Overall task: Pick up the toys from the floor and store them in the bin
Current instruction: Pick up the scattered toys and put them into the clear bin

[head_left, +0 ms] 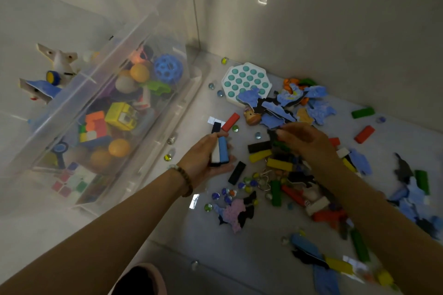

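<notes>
My left hand [203, 160] grips a small stack of blocks [219, 149], blue, white and black, just right of the clear plastic bin [153, 112]. My right hand [306, 141] hovers over the pile of coloured blocks [275, 163] on the floor, its fingertips pinching a black block [272, 133]. The bin on the left holds several toys, among them a blue holed ball [168, 68], orange balls and a puzzle cube. Blue puzzle pieces [287, 105] and a teal pop toy [247, 79] lie beyond the hands.
Marbles [227, 195] are scattered on the grey floor around the blocks. More blocks and puzzle pieces spread to the right and lower right. A wall rises behind the pile. A white toy plane [60, 64] lies left of the bin.
</notes>
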Demonstrator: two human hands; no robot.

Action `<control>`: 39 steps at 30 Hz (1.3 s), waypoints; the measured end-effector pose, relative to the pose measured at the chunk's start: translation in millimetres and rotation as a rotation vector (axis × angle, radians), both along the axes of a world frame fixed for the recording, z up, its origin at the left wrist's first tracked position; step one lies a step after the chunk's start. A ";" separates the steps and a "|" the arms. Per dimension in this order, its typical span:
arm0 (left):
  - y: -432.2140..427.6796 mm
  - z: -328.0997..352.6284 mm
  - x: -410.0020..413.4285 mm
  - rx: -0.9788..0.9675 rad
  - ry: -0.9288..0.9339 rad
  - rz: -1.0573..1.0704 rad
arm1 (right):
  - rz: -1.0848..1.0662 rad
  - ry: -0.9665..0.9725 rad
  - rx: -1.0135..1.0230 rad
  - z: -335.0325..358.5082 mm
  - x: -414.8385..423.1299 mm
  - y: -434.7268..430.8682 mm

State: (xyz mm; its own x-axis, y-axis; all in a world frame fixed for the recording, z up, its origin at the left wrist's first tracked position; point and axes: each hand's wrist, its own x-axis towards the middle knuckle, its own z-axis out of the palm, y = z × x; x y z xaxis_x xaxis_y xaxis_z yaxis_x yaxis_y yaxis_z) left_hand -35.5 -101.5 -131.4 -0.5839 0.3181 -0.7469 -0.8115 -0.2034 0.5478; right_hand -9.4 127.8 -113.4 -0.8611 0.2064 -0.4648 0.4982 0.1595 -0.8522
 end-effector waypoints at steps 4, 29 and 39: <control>6.2 -4.9 6.0 -0.025 0.020 -0.048 | 0.042 -0.075 0.138 -12.5 29.4 30.1; 26.9 -13.3 14.3 0.002 0.034 -0.056 | 0.181 0.081 0.543 -42.9 27.6 0.1; 37.3 3.1 11.5 0.124 -0.154 0.035 | 0.179 0.009 -0.074 -0.3 13.2 -38.5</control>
State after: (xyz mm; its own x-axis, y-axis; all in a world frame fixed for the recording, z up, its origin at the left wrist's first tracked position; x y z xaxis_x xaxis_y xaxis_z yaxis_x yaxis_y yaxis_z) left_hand -24.0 -64.2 -128.3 -0.4779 0.3952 -0.7845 -0.8752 -0.2909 0.3866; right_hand 3.8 89.3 -113.7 -0.8851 0.0150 -0.4652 0.4599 0.1815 -0.8692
